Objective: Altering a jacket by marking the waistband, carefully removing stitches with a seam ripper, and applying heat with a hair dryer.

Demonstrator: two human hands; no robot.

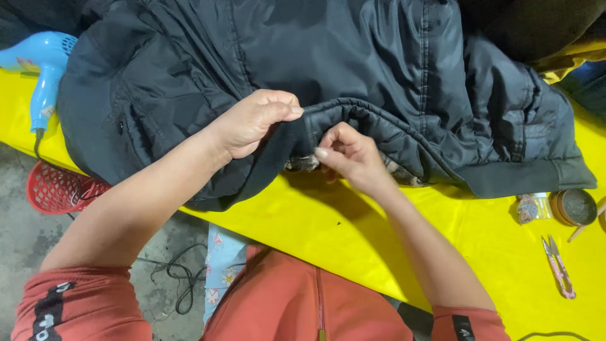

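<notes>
A dark padded jacket point(353, 69) lies spread across a yellow-covered table point(353, 240). My left hand point(252, 123) pinches the jacket's ribbed hem and lifts it a little. My right hand point(350, 155) is just to the right of it, fingers curled at the hem's underside where a patch of patterned lining point(302, 164) shows. Whether the right hand holds something small is hidden by its fingers. My sleeves are red.
A blue hair dryer point(41, 69) lies at the table's left end. Below it on the floor stands a red mesh basket point(60, 189). On the right are pink thread snips point(558, 265), a small round tin point(576, 207) and a little clear packet point(529, 207). Cables lie on the floor.
</notes>
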